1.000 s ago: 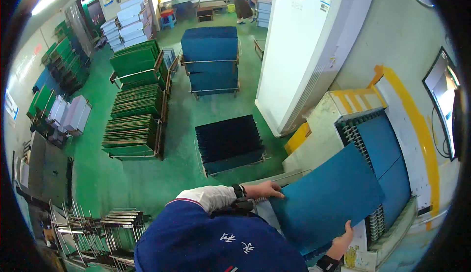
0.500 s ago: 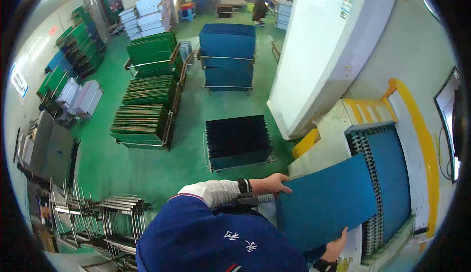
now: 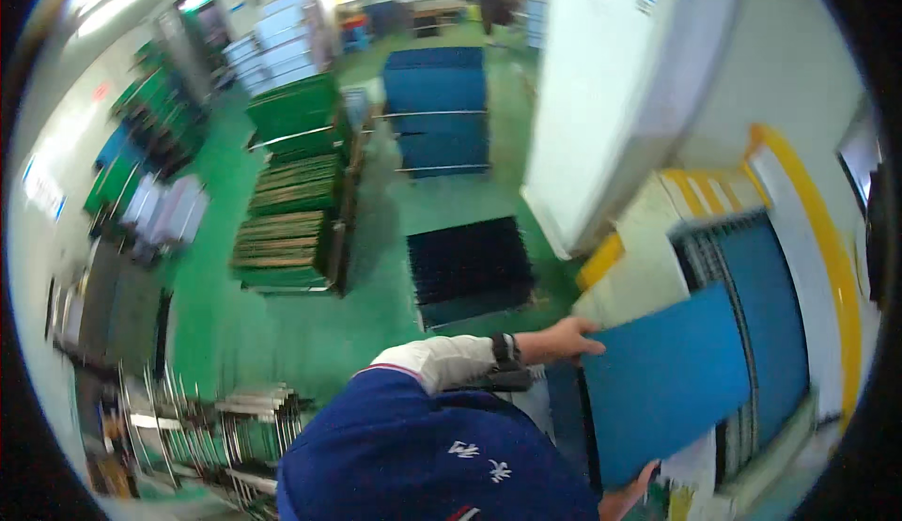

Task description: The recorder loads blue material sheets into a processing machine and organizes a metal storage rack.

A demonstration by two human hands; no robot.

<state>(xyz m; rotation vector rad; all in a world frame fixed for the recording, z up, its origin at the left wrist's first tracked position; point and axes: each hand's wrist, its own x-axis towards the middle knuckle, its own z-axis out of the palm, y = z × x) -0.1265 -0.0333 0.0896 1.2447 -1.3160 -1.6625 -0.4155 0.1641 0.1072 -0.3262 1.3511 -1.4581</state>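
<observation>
A flat blue panel [image 3: 669,385] is held tilted between my two hands at the lower right. My left hand [image 3: 569,338] grips its upper left corner, thumb on the face. At the lower edge my right hand [image 3: 628,497] holds the panel, its fingers partly hidden and blurred. The right side of the panel overlaps the roller row [image 3: 711,263] of a pale machine [image 3: 648,239]. Another blue panel [image 3: 772,305] lies beyond the rollers in the machine. To the left of the held panel a darker blue surface [image 3: 567,418] shows.
Racks of green panels [image 3: 277,239] and blue panels [image 3: 435,98] stand on the green floor. A rack of dark panels [image 3: 470,263] is nearer. A tall white cabinet [image 3: 601,98] rises beside the machine. Metal frames [image 3: 216,427] stand lower left. A person [image 3: 492,0] is far off.
The held panel and both hands have shifted right, towards the machine's rollers. A darker blue surface now shows at the panel's left. The whole view has also shifted slightly and blurred.
</observation>
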